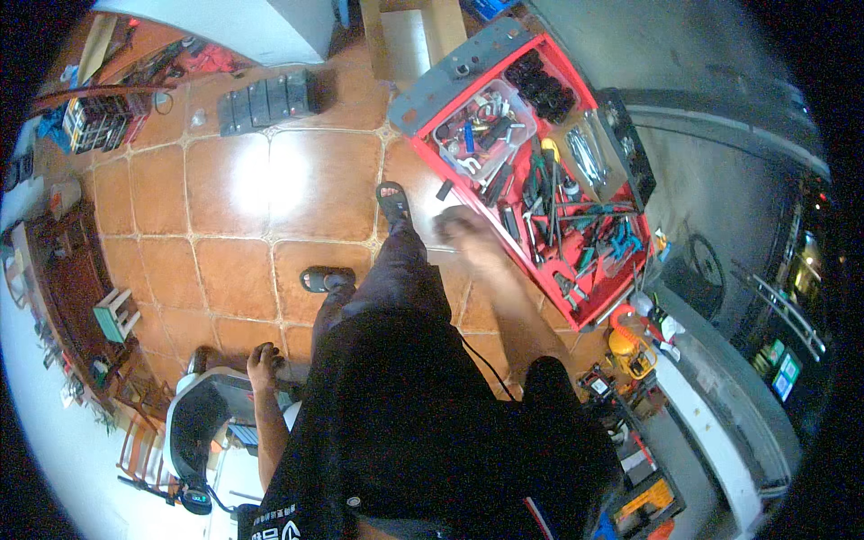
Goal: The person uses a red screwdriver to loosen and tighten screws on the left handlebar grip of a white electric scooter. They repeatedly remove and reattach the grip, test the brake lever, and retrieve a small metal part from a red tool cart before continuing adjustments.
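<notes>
My right hand (463, 229), smeared by motion, is beside the left edge of a red tool drawer (517, 247); its fingers are too blurred to show whether they hold anything. In the drawer lie pliers, screwdrivers and a red clamp (562, 281), all jumbled together. A clear plastic box (441, 135) of small parts sits toward its far end, next to black pieces (540, 85) and a tray of silver metal rods (587, 155). My left hand (264, 364) hangs low at my side, fingers loosely apart, with nothing visible in it. Near it stands a scooter (193, 418).
Dark grey cases (267, 102) stand on the tiled floor (270, 234), far left of the drawer. An open cardboard box (443, 31) is at the far end. Yellow-orange equipment (630, 349) lies near the drawer's near corner. A small green-and-white stool (117, 315) stands at left.
</notes>
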The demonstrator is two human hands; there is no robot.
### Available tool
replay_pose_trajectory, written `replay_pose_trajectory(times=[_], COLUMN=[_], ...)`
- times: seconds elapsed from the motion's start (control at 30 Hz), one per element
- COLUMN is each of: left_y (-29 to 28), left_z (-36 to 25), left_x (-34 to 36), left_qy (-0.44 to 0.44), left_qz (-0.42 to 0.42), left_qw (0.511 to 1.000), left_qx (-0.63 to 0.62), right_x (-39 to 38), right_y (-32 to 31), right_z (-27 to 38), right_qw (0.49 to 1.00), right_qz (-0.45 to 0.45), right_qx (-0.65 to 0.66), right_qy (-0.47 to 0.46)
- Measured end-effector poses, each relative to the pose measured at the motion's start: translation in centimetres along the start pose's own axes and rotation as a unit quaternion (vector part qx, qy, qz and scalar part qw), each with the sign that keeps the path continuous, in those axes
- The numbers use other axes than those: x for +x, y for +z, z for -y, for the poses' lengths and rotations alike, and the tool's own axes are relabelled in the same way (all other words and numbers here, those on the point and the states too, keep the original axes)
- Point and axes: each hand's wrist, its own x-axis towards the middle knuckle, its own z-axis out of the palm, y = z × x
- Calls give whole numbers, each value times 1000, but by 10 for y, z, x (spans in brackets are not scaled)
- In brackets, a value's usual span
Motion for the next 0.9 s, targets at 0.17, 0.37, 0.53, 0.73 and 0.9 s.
replay_pose_trajectory(times=[0.17, 0.37, 0.53, 0.73, 0.9], left_y=[-52, -160, -248, -347, -428], left_z=[21, 81, 109, 82, 89], left_x=[14, 39, 29, 62, 80], left_qy=[-8, 6, 14, 57, 69], left_qz=[1, -10, -112, -143, -194], left_qw=[1000, 993, 975, 928, 858], left_qx=[-29, -121, -190, -340, -470], right_x=[-32, -77, -97, -97, -69], right_y=[135, 270, 405, 563, 734], right_z=[-20, -49, -91, -122, -162], right_qw=[990, 986, 925, 925, 836], right_qz=[101, 148, 326, 331, 495], right_qx=[-76, -39, -192, -183, -211], right_qy=[68, 60, 33, 35, 105])
